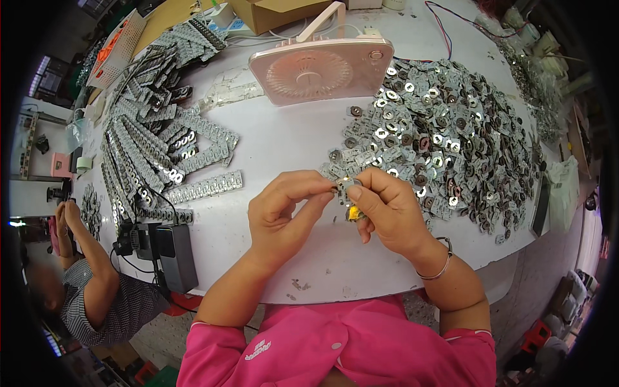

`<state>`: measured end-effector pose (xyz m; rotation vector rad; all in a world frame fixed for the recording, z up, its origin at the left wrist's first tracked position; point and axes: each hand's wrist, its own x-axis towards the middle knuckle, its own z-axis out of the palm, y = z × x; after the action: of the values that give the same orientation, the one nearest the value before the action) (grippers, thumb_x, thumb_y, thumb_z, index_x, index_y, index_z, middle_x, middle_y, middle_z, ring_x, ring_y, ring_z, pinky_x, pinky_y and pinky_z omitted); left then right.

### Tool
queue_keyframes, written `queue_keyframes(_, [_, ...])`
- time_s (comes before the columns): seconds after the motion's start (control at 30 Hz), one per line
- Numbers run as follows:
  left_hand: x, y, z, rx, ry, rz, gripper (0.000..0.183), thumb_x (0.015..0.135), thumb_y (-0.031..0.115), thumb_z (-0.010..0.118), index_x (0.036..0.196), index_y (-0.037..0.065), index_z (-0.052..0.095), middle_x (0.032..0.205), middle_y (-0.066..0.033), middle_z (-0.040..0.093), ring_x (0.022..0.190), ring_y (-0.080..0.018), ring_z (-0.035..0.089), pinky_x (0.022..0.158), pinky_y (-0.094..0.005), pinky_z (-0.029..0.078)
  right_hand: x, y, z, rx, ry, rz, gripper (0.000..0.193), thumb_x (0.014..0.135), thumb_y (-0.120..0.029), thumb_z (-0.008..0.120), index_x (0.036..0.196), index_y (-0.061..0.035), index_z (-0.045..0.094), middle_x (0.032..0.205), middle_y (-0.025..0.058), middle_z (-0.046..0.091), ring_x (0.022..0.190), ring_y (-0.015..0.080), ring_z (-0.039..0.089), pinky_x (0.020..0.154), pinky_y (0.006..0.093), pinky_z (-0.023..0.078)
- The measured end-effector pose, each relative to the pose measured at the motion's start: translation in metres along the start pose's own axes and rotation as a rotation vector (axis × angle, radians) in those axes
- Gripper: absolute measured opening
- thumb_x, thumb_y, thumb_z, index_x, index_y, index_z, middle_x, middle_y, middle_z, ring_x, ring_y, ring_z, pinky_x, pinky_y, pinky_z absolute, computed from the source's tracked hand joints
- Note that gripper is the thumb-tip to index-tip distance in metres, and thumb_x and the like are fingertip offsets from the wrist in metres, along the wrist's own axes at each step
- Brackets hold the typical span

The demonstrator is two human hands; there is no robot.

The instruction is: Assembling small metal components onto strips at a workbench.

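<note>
Over the white table (258,151), both my hands meet at a small silvery metal part (347,184). My right hand (398,213) pinches it between thumb and index finger. From the left, my left hand (284,209) has its thumb and index fingertips closed at the part's edge, on a tiny dark piece too small to name. Below the right thumb a small yellow object (354,213) shows against the curled fingers; what it is I cannot make out. Just beyond my right hand spreads a large pile of similar small metal parts (445,148) with round dark or shiny centres.
Rows of linked metal parts (205,188) are heaped at left. A pink fan (316,74) stands ahead, before a cardboard box (280,14). A black power bank (176,258) with cables sits near the left edge. Another person (97,290) works at far left, beneath a white basket (119,48).
</note>
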<state>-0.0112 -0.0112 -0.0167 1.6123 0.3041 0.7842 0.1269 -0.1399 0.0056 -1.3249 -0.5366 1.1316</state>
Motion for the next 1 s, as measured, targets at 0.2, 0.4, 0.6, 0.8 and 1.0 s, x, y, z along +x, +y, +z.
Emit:
queue_keyframes(0.2, [-0.001,-0.002,-0.002,0.176,-0.094,0.107,0.023,0.083,-0.01,0.069,0.104,0.0,0.069,0.101,-0.0116,0.07,0.089,-0.0161,0.068,0.077,-0.0265,0.055,0.0,0.007,0.002,0.028,0.069,-0.03,0.018,0.098,-0.018,0.06,0.089,-0.0018,0.06,0.065,0.0005,0.058,0.051,0.0052,0.056,0.042,0.0211,0.045])
queue_keyframes(0.4, [-0.004,-0.002,0.0,0.008,-0.109,-0.235,0.019,0.087,-0.009,0.067,0.106,-0.003,0.067,0.104,-0.0131,0.066,0.092,-0.018,0.067,0.081,-0.0305,0.057,0.01,0.003,-0.02,-0.65,0.174,-0.234,0.018,0.095,-0.016,0.064,0.087,0.0004,0.064,0.065,0.0024,0.064,0.056,0.0052,0.058,0.048,0.0235,0.045])
queue_keyframes(0.6, [-0.002,-0.004,-0.007,-0.25,-0.1,-0.38,0.02,0.089,-0.006,0.067,0.108,-0.003,0.066,0.108,-0.0131,0.065,0.091,-0.0201,0.07,0.079,-0.0304,0.06,0.003,0.0,-0.018,-0.422,-0.03,-0.146,0.017,0.093,-0.017,0.067,0.095,-0.0003,0.073,0.066,0.0033,0.065,0.058,0.0057,0.058,0.052,0.0237,0.045])
queue_keyframes(0.8, [0.0,0.002,-0.012,-0.356,-0.198,-0.42,0.024,0.09,-0.005,0.066,0.114,-0.005,0.066,0.112,-0.0144,0.064,0.092,-0.0212,0.069,0.08,-0.0315,0.06,0.005,-0.004,-0.017,-0.218,-0.151,-0.011,0.021,0.094,-0.02,0.067,0.09,-0.0013,0.074,0.066,-0.0005,0.065,0.057,0.0054,0.058,0.052,0.0206,0.046])
queue_keyframes(1.0, [0.005,0.002,-0.02,-0.446,-0.254,-0.511,0.024,0.092,-0.002,0.065,0.115,-0.004,0.066,0.11,-0.014,0.065,0.091,-0.0214,0.07,0.079,-0.0324,0.06,0.006,-0.01,-0.015,-0.145,-0.174,0.156,0.024,0.097,-0.025,0.064,0.094,-0.0023,0.071,0.066,-0.0006,0.063,0.053,0.0038,0.056,0.046,0.0183,0.043])
